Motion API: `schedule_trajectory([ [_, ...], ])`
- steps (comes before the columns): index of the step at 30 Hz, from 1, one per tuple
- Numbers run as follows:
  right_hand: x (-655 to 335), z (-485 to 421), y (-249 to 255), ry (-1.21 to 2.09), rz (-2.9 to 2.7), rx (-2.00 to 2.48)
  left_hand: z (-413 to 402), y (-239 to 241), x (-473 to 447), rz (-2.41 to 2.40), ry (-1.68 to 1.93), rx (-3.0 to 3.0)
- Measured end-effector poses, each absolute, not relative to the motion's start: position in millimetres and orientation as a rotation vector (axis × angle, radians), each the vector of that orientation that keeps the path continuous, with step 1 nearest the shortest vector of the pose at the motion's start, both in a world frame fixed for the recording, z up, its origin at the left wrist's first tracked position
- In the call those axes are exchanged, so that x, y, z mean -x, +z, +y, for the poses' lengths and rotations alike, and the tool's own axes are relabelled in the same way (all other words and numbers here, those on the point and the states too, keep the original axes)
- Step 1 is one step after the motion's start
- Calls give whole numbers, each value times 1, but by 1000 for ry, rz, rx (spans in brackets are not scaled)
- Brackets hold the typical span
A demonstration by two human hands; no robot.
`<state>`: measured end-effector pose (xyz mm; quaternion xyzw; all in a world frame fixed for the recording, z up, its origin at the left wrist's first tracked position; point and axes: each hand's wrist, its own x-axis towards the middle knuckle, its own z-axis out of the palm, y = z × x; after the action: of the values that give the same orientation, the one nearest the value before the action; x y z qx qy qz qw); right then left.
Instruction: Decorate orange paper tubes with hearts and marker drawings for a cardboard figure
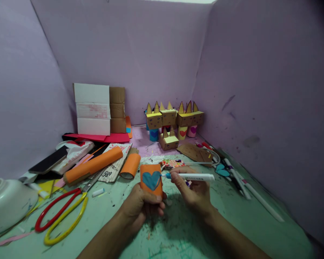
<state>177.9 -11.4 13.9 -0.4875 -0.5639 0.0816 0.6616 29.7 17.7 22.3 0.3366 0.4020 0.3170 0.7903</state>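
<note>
Left hand: my left hand [144, 204] is wrapped around the bottom of a little orange tube [151, 169], thumb across the front.
Orange tube: held upright just above the counter [105, 212], with a blue heart [150, 181] on the side facing me.
Right hand: my right hand [196, 194] is pinching a white marker [196, 177], pretty much level. Its tip is right by the heart's right edge, can't really tell if it's touching.
Just past the hands: some patterned paper [174, 164] behind the right one, and a short orange roll [130, 165] left of the tube.
Left side: big red-and-yellow scissors [84, 194], a small cap [98, 192] beside them, a long orange roll [94, 165], then a white bowl [12, 205] at the edge.
Right side: blue paper cutouts [221, 171] next to a bunch of pens [237, 178].
At the back: box-headed figures [169, 117] with pointy ears, one loose box head [169, 142] in front of them, and folded cardboard [93, 108] leaning on the purple wall [140, 54].
</note>
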Motion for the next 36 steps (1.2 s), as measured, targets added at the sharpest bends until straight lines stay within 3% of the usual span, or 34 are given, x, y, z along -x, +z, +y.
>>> schedule_trajectory([
  [36, -175, -16, 16, 223, -1430, 1030, 18, 23, -32, 832, 682, -724],
])
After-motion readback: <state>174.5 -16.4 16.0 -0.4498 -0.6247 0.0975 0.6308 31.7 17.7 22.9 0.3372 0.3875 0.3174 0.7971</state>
